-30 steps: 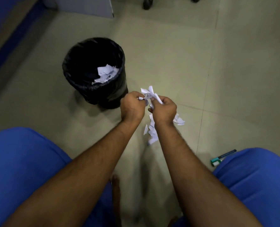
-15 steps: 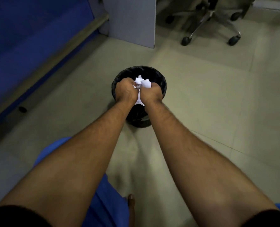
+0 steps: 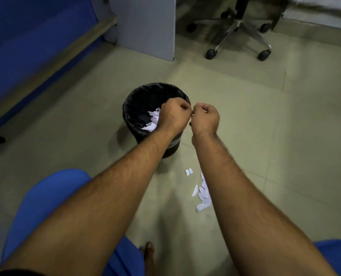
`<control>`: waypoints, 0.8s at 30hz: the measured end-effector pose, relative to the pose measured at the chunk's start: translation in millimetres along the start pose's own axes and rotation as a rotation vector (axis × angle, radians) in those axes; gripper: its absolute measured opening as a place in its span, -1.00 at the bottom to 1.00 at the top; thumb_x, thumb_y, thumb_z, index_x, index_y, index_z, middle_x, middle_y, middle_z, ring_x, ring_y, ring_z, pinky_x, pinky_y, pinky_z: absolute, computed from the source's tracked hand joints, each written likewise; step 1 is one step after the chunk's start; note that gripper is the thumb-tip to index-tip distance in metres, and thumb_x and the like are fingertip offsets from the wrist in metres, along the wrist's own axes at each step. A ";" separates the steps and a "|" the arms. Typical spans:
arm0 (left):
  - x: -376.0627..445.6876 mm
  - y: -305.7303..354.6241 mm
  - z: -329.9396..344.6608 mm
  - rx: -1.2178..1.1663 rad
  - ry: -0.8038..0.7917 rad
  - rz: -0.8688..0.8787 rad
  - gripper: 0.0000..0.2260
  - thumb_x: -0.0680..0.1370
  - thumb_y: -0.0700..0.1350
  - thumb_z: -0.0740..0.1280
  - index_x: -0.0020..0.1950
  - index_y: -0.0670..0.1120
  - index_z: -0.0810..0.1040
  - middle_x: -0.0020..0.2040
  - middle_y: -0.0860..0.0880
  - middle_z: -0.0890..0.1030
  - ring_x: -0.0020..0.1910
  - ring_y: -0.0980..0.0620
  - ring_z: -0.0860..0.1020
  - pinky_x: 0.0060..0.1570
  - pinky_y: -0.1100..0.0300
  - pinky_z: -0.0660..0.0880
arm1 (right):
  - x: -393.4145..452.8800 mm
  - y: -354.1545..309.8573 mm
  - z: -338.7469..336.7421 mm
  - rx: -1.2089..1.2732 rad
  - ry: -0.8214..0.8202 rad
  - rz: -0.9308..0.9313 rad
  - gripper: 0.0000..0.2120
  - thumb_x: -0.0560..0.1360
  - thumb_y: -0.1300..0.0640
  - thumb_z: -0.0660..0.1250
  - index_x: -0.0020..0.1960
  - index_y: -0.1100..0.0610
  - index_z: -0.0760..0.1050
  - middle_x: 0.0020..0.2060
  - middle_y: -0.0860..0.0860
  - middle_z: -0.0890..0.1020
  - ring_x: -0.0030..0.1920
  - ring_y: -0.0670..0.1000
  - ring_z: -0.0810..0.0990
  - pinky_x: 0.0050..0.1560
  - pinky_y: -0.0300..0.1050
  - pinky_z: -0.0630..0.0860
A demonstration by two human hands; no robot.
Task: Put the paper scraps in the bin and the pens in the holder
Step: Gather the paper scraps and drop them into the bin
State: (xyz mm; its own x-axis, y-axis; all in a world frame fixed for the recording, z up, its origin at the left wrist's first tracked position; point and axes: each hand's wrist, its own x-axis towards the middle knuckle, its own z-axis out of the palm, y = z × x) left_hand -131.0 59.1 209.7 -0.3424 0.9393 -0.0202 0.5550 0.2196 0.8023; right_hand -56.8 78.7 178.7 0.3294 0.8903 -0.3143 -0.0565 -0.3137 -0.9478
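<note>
A round black bin (image 3: 137,96) lined with a black bag stands on the tiled floor, with white paper scraps (image 3: 153,122) lying inside it. My left hand (image 3: 174,114) hovers over the bin's right rim, fingers curled closed, no paper visible in it. My right hand (image 3: 205,118) is just right of the bin, fingers curled too, its fingertips meeting those of the left hand. More white scraps (image 3: 202,193) lie on the floor below the bin, partly hidden by my right forearm. No pen or holder is in view.
An office chair base (image 3: 237,34) on castors stands at the back right. A grey panel (image 3: 145,26) and a blue wall with a wooden ledge (image 3: 52,60) run along the left. My blue-clad knees (image 3: 46,206) fill the lower corners.
The bundle of scraps held in both hands over the bin is gone from my hands; more scraps lie in the bin. Both hands have drawn slightly right and back. The view has tilted.
</note>
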 end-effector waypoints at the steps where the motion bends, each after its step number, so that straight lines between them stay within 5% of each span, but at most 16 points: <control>1: -6.8 3.6 13.2 -0.032 -0.004 0.011 -0.90 0.45 -0.16 0.36 -0.15 -0.10 0.68 -0.25 -0.02 0.70 -0.22 -0.02 0.66 -0.16 0.17 0.59 | 5.1 8.1 -15.4 0.008 0.049 -0.001 -0.87 0.30 0.01 0.30 -0.16 -0.04 0.55 -0.08 0.03 0.71 -0.05 0.11 0.69 0.05 0.15 0.64; 6: -47.1 -19.2 100.7 0.037 -0.181 0.001 -0.89 0.46 -0.10 0.34 -0.18 -0.06 0.65 -0.26 -0.03 0.68 -0.22 -0.08 0.64 -0.19 0.16 0.55 | 34.0 92.0 -94.4 -0.073 0.217 0.138 -0.74 0.23 -0.09 0.27 -0.17 0.00 0.57 -0.12 0.06 0.71 -0.07 0.15 0.68 0.07 0.23 0.61; 11: -95.8 -89.0 187.5 0.299 -0.539 -0.033 -0.81 0.47 -0.18 0.28 0.01 -0.07 0.65 0.04 -0.07 0.67 0.08 -0.13 0.60 0.17 0.08 0.46 | 22.9 179.4 -162.0 -0.380 0.257 0.216 -0.83 0.50 0.05 0.34 -0.01 0.13 0.60 -0.07 -0.01 0.68 -0.02 0.08 0.63 0.10 -0.11 0.52; 14: -113.6 -135.3 212.4 0.637 -0.611 0.026 -0.68 0.49 -0.12 0.31 0.24 -0.05 0.48 0.23 -0.13 0.51 0.23 -0.20 0.48 0.28 -0.07 0.35 | 22.6 221.5 -187.5 -0.684 0.246 0.097 -0.75 0.48 0.01 0.36 0.09 0.12 0.56 0.04 0.11 0.64 0.08 0.18 0.59 0.11 -0.03 0.49; 17: -115.3 -172.0 225.0 0.905 -0.447 0.049 -0.56 0.54 -0.13 0.27 0.42 -0.03 0.31 0.42 -0.15 0.33 0.37 -0.28 0.34 0.28 -0.14 0.32 | 36.6 251.9 -204.1 -1.037 0.131 0.125 -0.38 0.45 -0.13 0.35 0.42 0.12 0.35 0.42 0.22 0.37 0.44 0.28 0.31 0.34 0.13 0.35; 20: -111.3 -191.0 234.5 0.969 -0.494 -0.023 -0.39 0.54 -0.10 0.30 0.54 -0.01 0.13 0.55 -0.18 0.12 0.46 -0.37 0.18 0.36 -0.17 0.29 | 46.6 257.5 -202.0 -1.112 -0.076 0.277 -0.13 0.46 -0.27 0.30 0.59 0.08 0.03 0.58 0.23 0.02 0.57 0.32 -0.01 0.51 0.23 0.11; 24: -122.7 -191.5 248.2 0.859 -0.560 0.249 -0.43 0.57 0.00 0.27 0.54 -0.06 0.17 0.50 -0.17 0.27 0.46 -0.23 0.26 0.41 -0.07 0.24 | 41.0 257.8 -183.5 -1.067 -0.242 -0.034 -0.25 0.46 -0.06 0.34 0.53 0.20 0.17 0.42 0.25 0.35 0.45 0.28 0.27 0.45 0.09 0.23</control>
State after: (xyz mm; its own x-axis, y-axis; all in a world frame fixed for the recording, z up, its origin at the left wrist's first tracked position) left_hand -7.1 -32.9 -89.5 0.1326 0.9229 -0.3615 0.9869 -0.0892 0.1344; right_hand 115.1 -26.2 -68.8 0.1154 0.9085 -0.4017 0.8331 -0.3087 -0.4589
